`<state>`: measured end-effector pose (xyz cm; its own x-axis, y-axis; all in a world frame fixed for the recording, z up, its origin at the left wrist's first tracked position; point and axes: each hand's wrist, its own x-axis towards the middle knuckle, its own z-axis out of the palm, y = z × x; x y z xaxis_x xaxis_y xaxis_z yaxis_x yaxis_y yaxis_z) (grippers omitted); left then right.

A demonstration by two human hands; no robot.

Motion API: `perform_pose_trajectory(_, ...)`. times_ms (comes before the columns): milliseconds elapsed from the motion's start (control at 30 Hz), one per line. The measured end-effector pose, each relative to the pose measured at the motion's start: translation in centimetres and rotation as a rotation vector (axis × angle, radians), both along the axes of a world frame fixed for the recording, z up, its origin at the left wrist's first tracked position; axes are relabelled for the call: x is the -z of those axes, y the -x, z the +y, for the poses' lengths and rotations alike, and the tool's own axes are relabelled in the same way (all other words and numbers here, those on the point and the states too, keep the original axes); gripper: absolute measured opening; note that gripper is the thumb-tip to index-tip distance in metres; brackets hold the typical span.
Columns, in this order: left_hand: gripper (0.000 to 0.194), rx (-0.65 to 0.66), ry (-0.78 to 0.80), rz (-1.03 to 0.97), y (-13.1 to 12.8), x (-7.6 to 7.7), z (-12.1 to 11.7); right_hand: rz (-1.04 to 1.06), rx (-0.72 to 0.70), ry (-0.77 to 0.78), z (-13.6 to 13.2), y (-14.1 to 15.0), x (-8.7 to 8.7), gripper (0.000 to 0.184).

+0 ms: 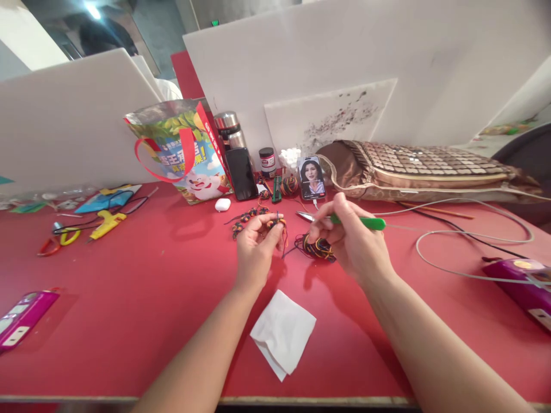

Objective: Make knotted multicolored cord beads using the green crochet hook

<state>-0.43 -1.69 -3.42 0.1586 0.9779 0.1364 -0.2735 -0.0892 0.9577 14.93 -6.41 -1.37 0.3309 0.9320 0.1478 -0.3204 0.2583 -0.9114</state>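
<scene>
yarn of dark and orange strands (pixel 282 223), worked into a small piece, is in the left hand (pixel 257 245), over the red surface (pixel 172 321); the grip of this hand is pinching it between thumb and fingers. the right hand (pixel 356 244) is apart from this piece, and its grip is pressed around a tool with green handle (pixel 372 223). a metal tip (pixel 305 216) shows at the other side of these fingers, but i cannot tell if it belongs to the same tool. a loose bundle of similar yarn (pixel 317 248) lies between the two hands, near the right fingers. a knotted strip (pixel 248 215) lies just beyond the left hand. a folded white tissue (pixel 283 334) rests between the forearms, and a phone with lit screen (pixel 312 179) stands farther away.
</scene>
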Motion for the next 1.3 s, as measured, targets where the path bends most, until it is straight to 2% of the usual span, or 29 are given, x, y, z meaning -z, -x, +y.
perform_pose_trajectory(100, 0.017, -0.038, -0.082, 0.070, 0.1, -0.4, -0.6, -0.014, 0.127, -0.026, 0.1, -0.1, 0.3, 0.044)
perform_pose_trajectory(167, 0.016, -0.062, -0.133, 0.116, 0.1, -0.6, -0.9, -0.093, 0.138, -0.014, 0.0, 0.1, 0.6, 0.038)
perform_pose_trajectory(300, 0.015, -0.058, -0.179, 0.149, 0.1, -0.6, -1.3, -0.286, 0.035, 0.003, -0.2, 0.8, 0.9, 0.022)
perform_pose_trajectory(433, 0.017, 0.005, -0.161, 0.114, 0.1, -0.7, -1.4, -0.316, -0.074, -0.008, -0.3, 1.1, 0.9, 0.017)
perform_pose_trajectory(733, 0.020, 0.163, -0.068, 0.013, 0.1, -0.5, -1.0, -0.320, -0.070, -0.003, 0.0, 0.9, 1.3, 0.018)
perform_pose_trajectory(833, 0.019, 0.111, -0.075, 0.024, 0.0, -0.5, -0.9, -0.353, 0.031, -0.040, -0.2, 0.9, 1.3, 0.016)
perform_pose_trajectory(933, 0.018, 0.042, -0.061, 0.053, -0.1, -0.7, -0.9, -0.270, 0.098, -0.120, -0.7, 1.0, 1.1, 0.025)
perform_pose_trajectory(1067, 0.018, -0.013, -0.062, 0.104, 0.0, -0.9, -1.0, -0.172, 0.018, -0.196, -1.6, 1.4, 0.9, 0.023)
perform_pose_trajectory(1300, 0.018, -0.009, -0.055, 0.120, -0.1, -1.1, -1.2, -0.298, -0.046, -0.212, -1.8, 1.9, 1.3, 0.011)
